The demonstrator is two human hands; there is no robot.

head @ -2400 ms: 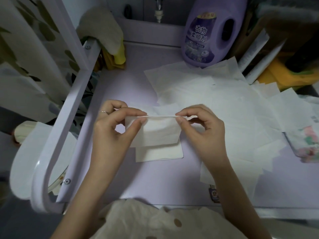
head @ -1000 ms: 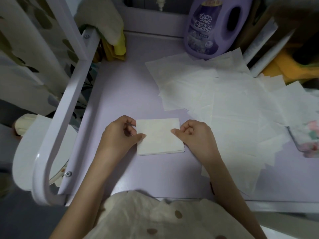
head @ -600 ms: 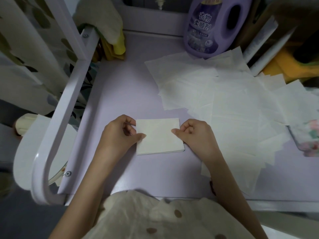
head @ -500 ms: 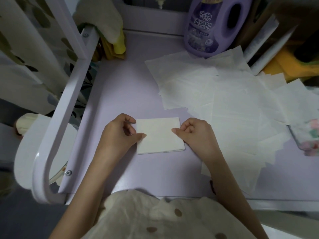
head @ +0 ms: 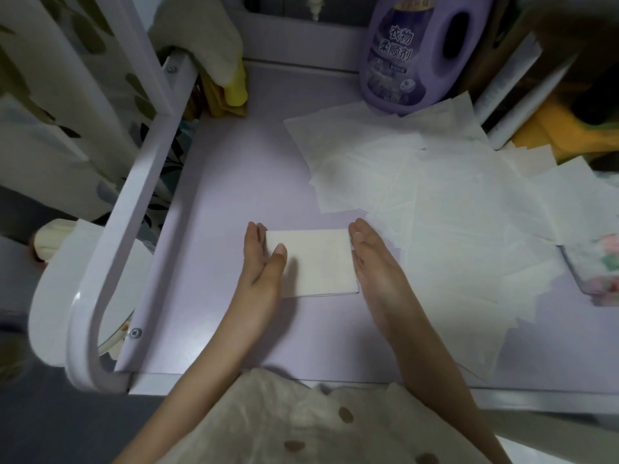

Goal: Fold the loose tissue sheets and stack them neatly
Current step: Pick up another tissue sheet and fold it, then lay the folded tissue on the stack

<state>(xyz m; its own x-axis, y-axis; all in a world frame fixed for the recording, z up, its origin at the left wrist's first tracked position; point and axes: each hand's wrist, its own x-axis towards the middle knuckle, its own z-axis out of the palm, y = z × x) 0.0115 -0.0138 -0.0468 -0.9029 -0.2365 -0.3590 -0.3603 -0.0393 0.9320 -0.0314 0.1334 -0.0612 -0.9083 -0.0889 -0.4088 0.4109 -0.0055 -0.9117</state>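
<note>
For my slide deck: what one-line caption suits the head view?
Left hand and right hand flank the folded tissues on the lilac table, loose sheets spread at right.

A tall purple plastic detergent bottle [head: 418, 51] with a handle hole stands at the back of the pale lilac tabletop [head: 234, 182]. A white rounded metal rail [head: 134, 195] borders the tabletop's left side, and a pale cloth [head: 201, 38] hangs over a yellow cloth [head: 236, 88] at its far corner. A floral-printed packet [head: 599, 266] lies at the right edge.
</note>
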